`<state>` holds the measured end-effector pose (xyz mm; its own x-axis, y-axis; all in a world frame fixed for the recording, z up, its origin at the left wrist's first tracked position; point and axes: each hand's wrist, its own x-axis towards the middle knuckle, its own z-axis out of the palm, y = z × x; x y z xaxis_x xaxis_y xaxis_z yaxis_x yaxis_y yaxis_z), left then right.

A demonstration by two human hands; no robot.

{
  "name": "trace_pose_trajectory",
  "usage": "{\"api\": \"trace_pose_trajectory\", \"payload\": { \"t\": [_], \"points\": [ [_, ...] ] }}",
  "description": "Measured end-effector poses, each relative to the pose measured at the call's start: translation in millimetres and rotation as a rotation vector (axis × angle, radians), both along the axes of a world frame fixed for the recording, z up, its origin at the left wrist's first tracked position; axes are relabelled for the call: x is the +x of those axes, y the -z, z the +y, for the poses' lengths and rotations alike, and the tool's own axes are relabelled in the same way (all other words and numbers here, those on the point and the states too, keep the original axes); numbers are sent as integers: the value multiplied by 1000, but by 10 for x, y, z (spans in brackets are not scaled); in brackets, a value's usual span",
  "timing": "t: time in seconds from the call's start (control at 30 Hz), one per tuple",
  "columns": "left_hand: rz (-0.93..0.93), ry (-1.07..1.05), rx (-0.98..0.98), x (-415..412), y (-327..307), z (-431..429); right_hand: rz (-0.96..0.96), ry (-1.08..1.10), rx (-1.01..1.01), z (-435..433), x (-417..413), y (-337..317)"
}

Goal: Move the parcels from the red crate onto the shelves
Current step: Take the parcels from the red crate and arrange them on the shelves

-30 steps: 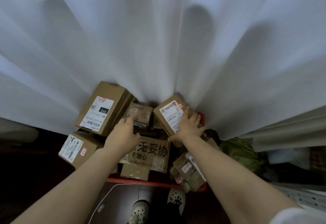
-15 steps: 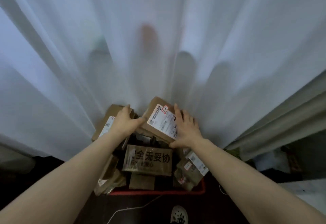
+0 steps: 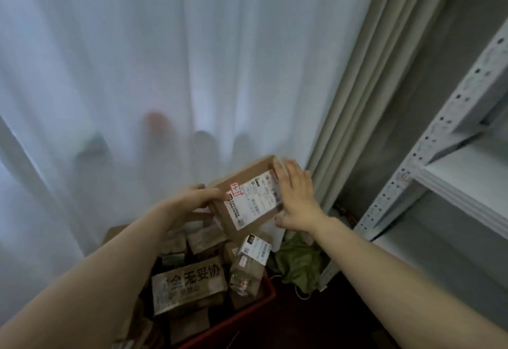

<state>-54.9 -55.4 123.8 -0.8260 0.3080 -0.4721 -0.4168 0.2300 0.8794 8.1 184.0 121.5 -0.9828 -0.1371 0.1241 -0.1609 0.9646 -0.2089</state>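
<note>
A: Where is the brown parcel [image 3: 244, 205]?
B: Up between both hands, above the far end of the red crate [image 3: 255, 306]. It is tilted, with its white label facing the camera.
A: How do the hands hold it?
B: The left hand [image 3: 196, 197] grips the left corner, thumb and fingers curled round the edge. The right hand [image 3: 295, 200] lies flat against the right side, fingers straight and together, pressing on the label's edge.
A: And the crate?
B: It holds more cardboard parcels; a wide box with large black characters [image 3: 189, 282] lies on top.
A: The shelves?
B: The grey metal shelves [image 3: 467, 175] stand to the right, well apart from the parcel. A green bag [image 3: 299, 262] lies between them and the crate, with a sheer white curtain [image 3: 165, 60] behind
</note>
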Motion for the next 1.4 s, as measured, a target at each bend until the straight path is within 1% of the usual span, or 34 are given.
{"api": "trace_pose_trajectory", "payload": {
  "t": [0.07,0.13,0.17,0.2,0.23,0.27,0.37,0.4,0.5,0.7,0.8,0.9,0.97,1.17,1.4],
  "points": [
    [-3,-11,95,68,-29,174,17,252,-407,144,177,-109],
    [-9,18,205,215,-131,449,-68,442,-956,297,408,-243],
    [-16,36,256,288,-172,605,-150,496,-1201,369,518,-292],
    [-27,50,304,372,-215,779,-215,526,-1373,454,632,-320],
    [-48,61,352,475,-269,956,-242,534,-1477,540,753,-336],
    [-70,78,396,581,-314,1136,-238,523,-1526,649,873,-325],
    [-154,175,524,923,-391,1657,-145,505,-1569,1018,1290,-328],
    [-165,229,525,1034,-399,1813,-104,514,-1579,1142,1446,-346],
    [-181,384,478,1381,-462,2221,5,547,-1608,1512,1915,-399],
    [-139,575,455,1956,-569,2879,125,632,-1597,2072,2703,-480],
    [-65,682,327,2210,-622,3120,167,646,-1580,2277,2994,-464],
    [-16,712,236,2380,-668,3315,212,664,-1580,2421,3219,-458],
    [2,715,230,2458,-692,3442,238,670,-1596,2498,3339,-456],
    [44,791,290,2613,-812,3766,331,686,-1622,2653,3574,-563],
    [70,859,399,2515,-997,3949,435,679,-1596,2685,3536,-809]
  ]
}}
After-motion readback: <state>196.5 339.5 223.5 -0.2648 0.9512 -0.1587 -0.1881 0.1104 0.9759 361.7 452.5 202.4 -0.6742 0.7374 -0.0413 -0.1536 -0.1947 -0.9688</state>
